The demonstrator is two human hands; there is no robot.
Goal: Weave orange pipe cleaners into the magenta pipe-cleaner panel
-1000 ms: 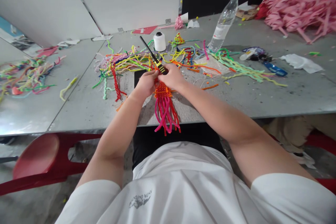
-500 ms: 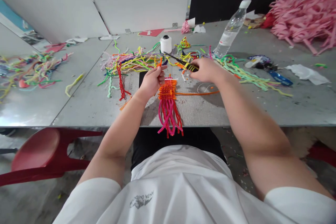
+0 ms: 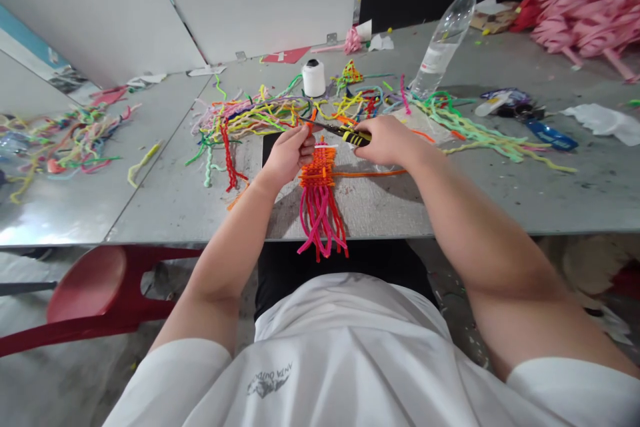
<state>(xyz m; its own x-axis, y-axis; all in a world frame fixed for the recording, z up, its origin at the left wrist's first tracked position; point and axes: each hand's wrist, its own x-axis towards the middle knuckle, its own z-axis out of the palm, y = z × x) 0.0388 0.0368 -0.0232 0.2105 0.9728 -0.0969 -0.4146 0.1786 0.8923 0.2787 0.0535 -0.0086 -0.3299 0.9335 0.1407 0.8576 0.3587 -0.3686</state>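
Observation:
My left hand (image 3: pixel 291 155) pinches a short orange cord (image 3: pixel 313 117) whose end sticks up past the fingertips. My right hand (image 3: pixel 383 139) is wrapped round the handle of a yellow and black tool (image 3: pixel 356 137). Its dark, narrow tip points left and reaches the orange cord just above my left fingers. Below both hands lies an orange and red woven piece (image 3: pixel 317 170), with loose pink and red strands (image 3: pixel 323 220) hanging over the table's front edge. A long orange cord (image 3: pixel 370 175) runs right from the weave.
Behind the hands are a white thread spool (image 3: pixel 313 79) and piles of coloured cords (image 3: pixel 250 113). A clear bottle (image 3: pixel 440 47) stands tilted in view at the right, near keys with a blue tag (image 3: pixel 553 135). Pink ribbon loops (image 3: pixel 590 7) lie farther right.
My right hand has moved the tool left and slightly down, bringing its tip to the orange cord at my left fingers. The whole view has shifted slightly.

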